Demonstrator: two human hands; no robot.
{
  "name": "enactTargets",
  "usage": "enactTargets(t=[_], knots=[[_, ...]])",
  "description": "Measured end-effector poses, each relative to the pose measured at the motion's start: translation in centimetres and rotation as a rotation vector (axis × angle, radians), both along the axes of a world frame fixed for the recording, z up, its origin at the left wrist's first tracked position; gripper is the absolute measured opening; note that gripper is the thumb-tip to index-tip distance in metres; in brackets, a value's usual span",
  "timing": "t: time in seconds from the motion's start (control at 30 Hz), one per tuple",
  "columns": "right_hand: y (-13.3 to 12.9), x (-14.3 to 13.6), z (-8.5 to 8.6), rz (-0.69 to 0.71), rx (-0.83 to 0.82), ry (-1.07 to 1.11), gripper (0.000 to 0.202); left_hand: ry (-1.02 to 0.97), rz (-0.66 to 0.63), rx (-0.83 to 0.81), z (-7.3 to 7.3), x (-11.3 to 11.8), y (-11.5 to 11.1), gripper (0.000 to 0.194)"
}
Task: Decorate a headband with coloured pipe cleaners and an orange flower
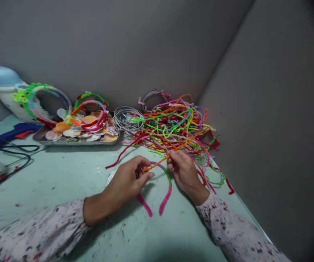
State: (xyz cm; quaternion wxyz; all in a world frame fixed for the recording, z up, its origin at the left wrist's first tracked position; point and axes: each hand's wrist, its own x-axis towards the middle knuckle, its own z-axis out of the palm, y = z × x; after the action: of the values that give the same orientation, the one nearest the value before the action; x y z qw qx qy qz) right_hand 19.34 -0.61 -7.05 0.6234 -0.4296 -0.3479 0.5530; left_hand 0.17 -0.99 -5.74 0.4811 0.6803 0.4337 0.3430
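Observation:
An orange pipe cleaner (pixel 159 162) stretches between my two hands above the table. My left hand (pixel 129 179) is at its lower left end, thumb and fingers curled around the tip. My right hand (pixel 182 170) pinches it farther along, and its other end runs up toward the pile. Beneath my hands lies a curved band wrapped in purple, green and pink (pixel 165 200), its two pink ends toward me; my left hand hides part of it. A large tangle of coloured pipe cleaners (pixel 178 127) sits just behind my right hand.
A metal tray (pixel 77 142) of seashells stands at the back left with wrapped rings on it. Beside it is a coil of silver wire (pixel 129 119). A white pot with a blue rim (pixel 12 94), blue cloth (pixel 7 135) and black cables (pixel 23 154) are at the left. Grey walls enclose the table.

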Motion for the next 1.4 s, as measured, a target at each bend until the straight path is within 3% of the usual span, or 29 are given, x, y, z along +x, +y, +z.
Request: enactTargets(t=[0.3,0.67,0.77,0.97,1.07,1.17,1.4], knots=[[-0.1,0.0,0.0,0.013,0.000,-0.002,0.023,0.096,0.032,0.107,0.5,-0.2,0.3,0.014],[0.0,0.3,-0.1,-0.007,0.065,0.002,0.018,0.030,-0.004,-0.048,1.2,-0.2,0.1,0.023],[0.1,0.3,0.0,-0.012,0.079,0.001,0.019,-0.021,-0.032,-0.202,1.5,-0.1,0.1,0.027],[0.2,0.1,0.3,-0.006,0.053,0.101,0.019,-0.358,-0.185,-0.727,1.8,0.0,0.4,0.020],[0.2,0.2,0.4,0.006,0.031,0.099,0.020,-0.494,-0.246,-0.831,1.6,-0.2,0.6,0.016],[0.4,0.6,0.3,0.035,0.051,0.013,0.021,-0.451,-0.218,-0.767,1.6,-0.2,0.8,0.020],[0.3,0.7,-0.2,0.038,0.079,-0.182,0.028,-0.191,-0.115,-0.351,1.2,0.0,0.9,0.024]])
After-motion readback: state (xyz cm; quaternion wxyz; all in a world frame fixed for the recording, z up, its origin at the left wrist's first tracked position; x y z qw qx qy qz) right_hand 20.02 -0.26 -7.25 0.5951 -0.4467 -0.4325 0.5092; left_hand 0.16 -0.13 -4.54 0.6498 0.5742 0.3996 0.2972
